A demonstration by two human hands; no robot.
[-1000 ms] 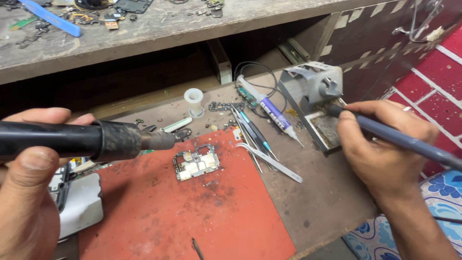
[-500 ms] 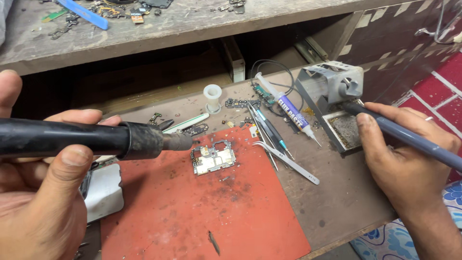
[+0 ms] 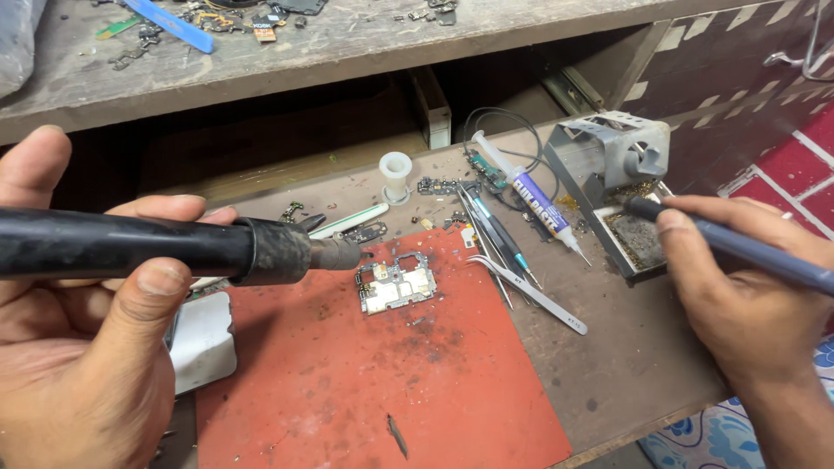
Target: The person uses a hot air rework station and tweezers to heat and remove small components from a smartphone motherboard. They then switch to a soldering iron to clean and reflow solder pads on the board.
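My left hand (image 3: 82,339) grips a black hot-air wand (image 3: 174,246), its metal nozzle pointing right, just left of and above a small circuit board (image 3: 395,287) that lies on a red mat (image 3: 365,373). My right hand (image 3: 747,295) holds a blue-grey soldering iron (image 3: 738,247) like a pen. Its tip rests in the dirty tray of a grey metal iron stand (image 3: 612,165) at the right of the bench.
Tweezers (image 3: 530,291), thin screwdrivers (image 3: 495,230), a flux syringe (image 3: 530,195) and a white spool (image 3: 395,174) lie behind the mat. A white phone part (image 3: 201,343) sits at the mat's left edge. A shelf (image 3: 347,43) above holds scrap parts and a blue tool.
The view has shifted so the bench sits further right. My left hand and the wand stay over the board's left side. My right hand keeps the iron's tip at the stand's tray.
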